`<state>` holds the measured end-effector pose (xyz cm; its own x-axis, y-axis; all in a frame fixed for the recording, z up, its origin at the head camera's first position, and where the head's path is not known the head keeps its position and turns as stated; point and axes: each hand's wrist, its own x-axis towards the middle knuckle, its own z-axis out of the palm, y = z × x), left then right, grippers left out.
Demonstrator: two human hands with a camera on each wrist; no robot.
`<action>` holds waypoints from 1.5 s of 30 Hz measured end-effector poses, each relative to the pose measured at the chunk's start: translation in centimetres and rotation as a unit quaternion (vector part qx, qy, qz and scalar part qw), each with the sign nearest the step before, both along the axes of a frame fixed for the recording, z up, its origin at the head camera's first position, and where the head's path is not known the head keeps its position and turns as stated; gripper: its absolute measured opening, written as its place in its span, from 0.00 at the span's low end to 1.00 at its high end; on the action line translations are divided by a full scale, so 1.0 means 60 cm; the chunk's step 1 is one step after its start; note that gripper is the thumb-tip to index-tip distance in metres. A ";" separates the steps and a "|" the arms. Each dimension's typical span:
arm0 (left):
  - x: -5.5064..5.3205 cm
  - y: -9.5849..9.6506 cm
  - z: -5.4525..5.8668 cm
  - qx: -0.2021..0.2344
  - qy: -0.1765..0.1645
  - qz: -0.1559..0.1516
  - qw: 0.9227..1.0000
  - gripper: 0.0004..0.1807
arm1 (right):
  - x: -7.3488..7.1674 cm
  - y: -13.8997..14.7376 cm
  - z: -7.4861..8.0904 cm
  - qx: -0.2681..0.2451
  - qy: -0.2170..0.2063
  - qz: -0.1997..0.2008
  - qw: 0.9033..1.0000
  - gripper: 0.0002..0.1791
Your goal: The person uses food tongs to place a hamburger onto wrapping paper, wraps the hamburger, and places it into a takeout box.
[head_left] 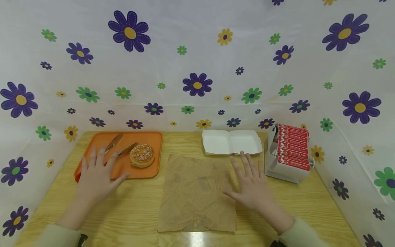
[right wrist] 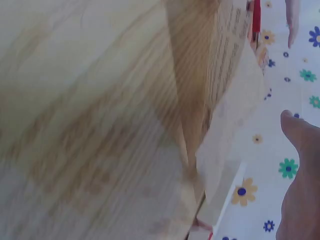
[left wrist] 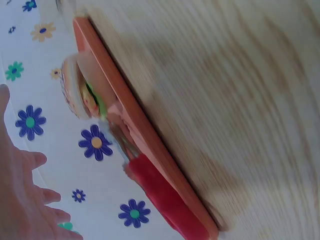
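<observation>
My left hand (head_left: 96,176), fingers spread, hovers over the near left corner of an orange tray (head_left: 158,151). On that tray sit a burger (head_left: 142,155) with a speckled bun and a pair of tongs (head_left: 115,141); their red handle (left wrist: 167,197) shows in the left wrist view, partly hidden by the hand in the head view. My right hand (head_left: 251,187), also spread, is above the right edge of a brown paper sheet (head_left: 197,195) with creases. Its fingertips overlap the near edge of an open white box (head_left: 217,142). Neither hand holds anything.
At the back right, a clear-sided holder (head_left: 282,176) carries several red-and-white packets (head_left: 293,148). A white curtain with printed flowers (head_left: 197,68) encloses the wooden table (head_left: 135,212) at the back and both sides.
</observation>
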<state>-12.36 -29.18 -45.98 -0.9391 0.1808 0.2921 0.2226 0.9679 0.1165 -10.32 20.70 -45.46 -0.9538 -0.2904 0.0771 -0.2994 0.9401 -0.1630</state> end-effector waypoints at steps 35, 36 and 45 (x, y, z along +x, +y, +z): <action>-0.049 -0.101 -0.048 0.161 -0.147 0.127 0.968 0.60 | 0.042 -0.053 -0.095 -0.009 -0.052 0.157 0.986 0.60; -0.049 -0.102 -0.050 0.164 -0.150 0.127 0.967 0.60 | 0.040 -0.052 -0.097 -0.010 -0.051 0.158 0.986 0.60; -0.053 -0.111 -0.066 0.191 -0.165 0.133 0.958 0.56 | 0.024 -0.045 -0.110 -0.029 -0.009 0.173 0.984 0.60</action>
